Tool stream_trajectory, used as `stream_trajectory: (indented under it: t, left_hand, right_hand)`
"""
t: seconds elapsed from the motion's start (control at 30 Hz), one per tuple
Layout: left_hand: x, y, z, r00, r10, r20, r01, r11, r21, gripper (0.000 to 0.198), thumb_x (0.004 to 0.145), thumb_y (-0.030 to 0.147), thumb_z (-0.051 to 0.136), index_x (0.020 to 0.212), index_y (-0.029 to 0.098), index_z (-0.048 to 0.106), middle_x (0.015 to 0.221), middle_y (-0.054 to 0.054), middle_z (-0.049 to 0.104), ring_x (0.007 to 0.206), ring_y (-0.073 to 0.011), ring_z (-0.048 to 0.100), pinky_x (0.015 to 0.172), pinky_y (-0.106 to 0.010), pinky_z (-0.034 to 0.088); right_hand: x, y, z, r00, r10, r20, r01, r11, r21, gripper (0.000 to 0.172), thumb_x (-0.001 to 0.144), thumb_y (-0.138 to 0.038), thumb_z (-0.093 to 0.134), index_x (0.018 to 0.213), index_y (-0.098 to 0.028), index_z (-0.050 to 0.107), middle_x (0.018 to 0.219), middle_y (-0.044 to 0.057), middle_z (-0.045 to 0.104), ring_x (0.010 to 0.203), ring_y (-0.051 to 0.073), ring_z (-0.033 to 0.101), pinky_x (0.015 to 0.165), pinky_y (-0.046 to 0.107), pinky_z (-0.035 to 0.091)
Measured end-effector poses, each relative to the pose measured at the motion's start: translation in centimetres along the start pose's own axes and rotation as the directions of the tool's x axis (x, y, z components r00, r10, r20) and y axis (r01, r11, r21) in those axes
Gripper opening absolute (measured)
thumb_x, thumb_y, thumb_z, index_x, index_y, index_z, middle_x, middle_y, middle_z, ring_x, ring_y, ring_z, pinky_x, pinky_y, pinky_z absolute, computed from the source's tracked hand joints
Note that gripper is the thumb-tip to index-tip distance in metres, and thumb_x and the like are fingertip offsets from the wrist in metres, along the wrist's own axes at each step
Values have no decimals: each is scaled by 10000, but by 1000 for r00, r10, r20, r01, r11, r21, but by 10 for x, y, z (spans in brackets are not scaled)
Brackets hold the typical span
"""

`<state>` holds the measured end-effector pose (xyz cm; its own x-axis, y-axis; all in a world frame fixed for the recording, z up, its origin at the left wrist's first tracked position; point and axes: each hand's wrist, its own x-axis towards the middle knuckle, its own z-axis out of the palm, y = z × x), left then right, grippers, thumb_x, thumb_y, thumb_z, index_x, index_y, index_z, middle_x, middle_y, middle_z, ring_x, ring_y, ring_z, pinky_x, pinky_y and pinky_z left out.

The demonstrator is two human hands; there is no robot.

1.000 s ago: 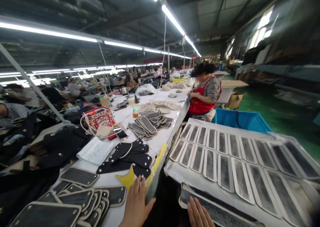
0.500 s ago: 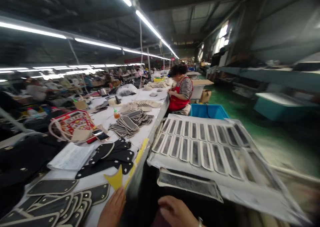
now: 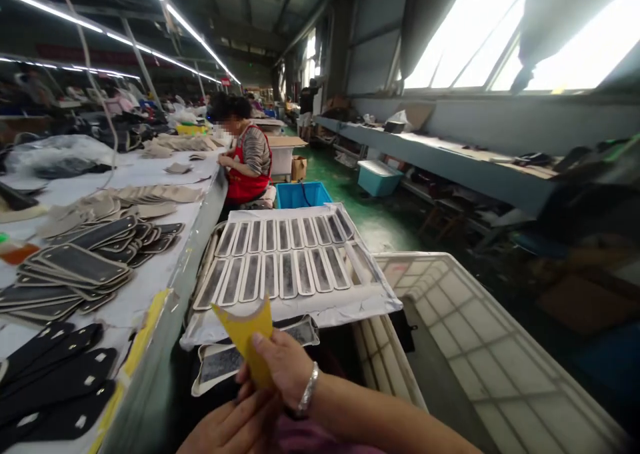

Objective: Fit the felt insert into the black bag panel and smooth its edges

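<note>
Yellow fishtail piece (image 3: 244,337): lifted from the table edge, where it stood just beyond the left hand half a second ago, and now up in front of the body; the view has swung right, bringing in a white crate (image 3: 450,287).
Piece's look: flat, bright yellow, longer than wide, its top end scooped into a shallow curve between two sharp corners; its lower end is hidden by the hands.
Right hand (image 3: 289,367): closed on the piece, thumb flat against its face near the right edge; a silver bracelet (image 3: 307,389) circles the wrist.
Left hand (image 3: 233,426): just below, fingers bent towards the piece's lower end; whether they pinch it I cannot tell.
Piece against grip: tilted, with the scooped end sticking up clear of the right thumb and the rest running down between the hands.
Pale-bordered dark strip (image 3: 220,367): behind the piece, at the near edge of a white-covered board (image 3: 360,311) that bears two rows of similar strips.
Table (image 3: 193,204): on the left, with yellow tape (image 3: 137,347) along its edge and black tabs (image 3: 60,374) beside the tape.
</note>
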<state>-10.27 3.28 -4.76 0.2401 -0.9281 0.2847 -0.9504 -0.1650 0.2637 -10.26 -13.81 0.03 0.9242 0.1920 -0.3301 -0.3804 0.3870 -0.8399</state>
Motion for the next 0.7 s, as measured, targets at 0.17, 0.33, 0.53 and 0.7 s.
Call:
stream_trajectory:
  t: [0.17,0.33,0.53,0.7]
  left_hand:
    - [95,-48,-20,945,-301,-130,271,941,-204,324,899,343,397,1054,200,643,1103,-68,621,1070,-194,544,982,-366,405]
    - [153,-116,13,767,-433,474,625,673,-396,468,908,403,279,945,111,644,988,-94,644,945,-230,568,887,-357,416]
    - [177,-142,42,754,35,656,564,476,-674,477,912,460,318,1238,186,533,1226,-23,553,1128,-184,498,1000,-275,326]
    - [185,-155,42,723,138,676,526,523,-670,464,906,452,349,1328,276,429,1354,22,429,1245,-174,387,1067,-277,221]
  right_hand:
    - [-21,-44,-116,943,10,-332,-312,365,-877,640,941,-479,13,1019,-106,528,558,44,596,415,143,565,420,240,444]
    - [-1,-53,-172,942,-41,-334,-335,-20,-942,529,886,-514,339,739,-107,642,779,201,658,826,321,640,696,415,471]
    - [32,-59,-189,984,-6,-178,-178,-44,-983,640,777,-619,488,1232,-169,484,1031,150,634,941,296,603,802,406,449]
    - [16,-82,-205,997,65,43,33,153,-988,694,635,-482,714,1239,-225,488,1071,78,577,906,213,583,808,311,452]
